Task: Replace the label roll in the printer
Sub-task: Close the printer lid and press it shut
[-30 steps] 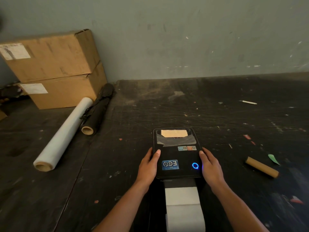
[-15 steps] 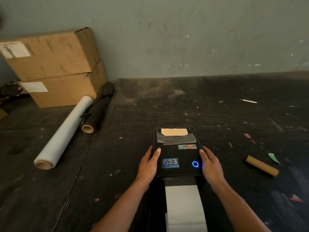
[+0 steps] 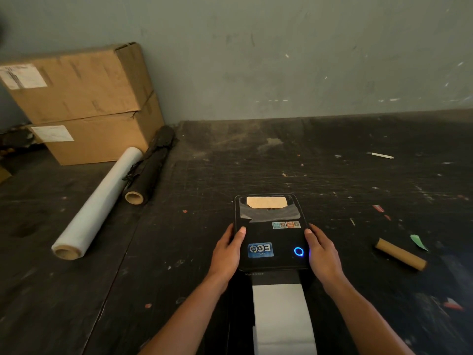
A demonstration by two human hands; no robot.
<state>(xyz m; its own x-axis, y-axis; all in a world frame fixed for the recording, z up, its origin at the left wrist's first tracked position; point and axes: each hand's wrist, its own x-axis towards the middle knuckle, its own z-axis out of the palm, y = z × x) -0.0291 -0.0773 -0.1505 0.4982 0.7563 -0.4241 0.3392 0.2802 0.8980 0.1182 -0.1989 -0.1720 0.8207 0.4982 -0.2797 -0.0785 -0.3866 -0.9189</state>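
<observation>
The left hand (image 3: 228, 252) and right hand (image 3: 323, 254) hide the printer's (image 3: 271, 234) sides. The label strip (image 3: 282, 319) runs off the bottom edge. The box labels' (image 3: 24, 76) print is perhaps too blurred to read.

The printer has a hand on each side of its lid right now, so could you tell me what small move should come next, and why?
Probably lift the lid's front edge to open the printer. The left hand and right hand grip its two sides, the lid looks closed, the ring light glows blue, and white label strip already hangs from the front slot, so the roll cannot be reached yet.
</observation>
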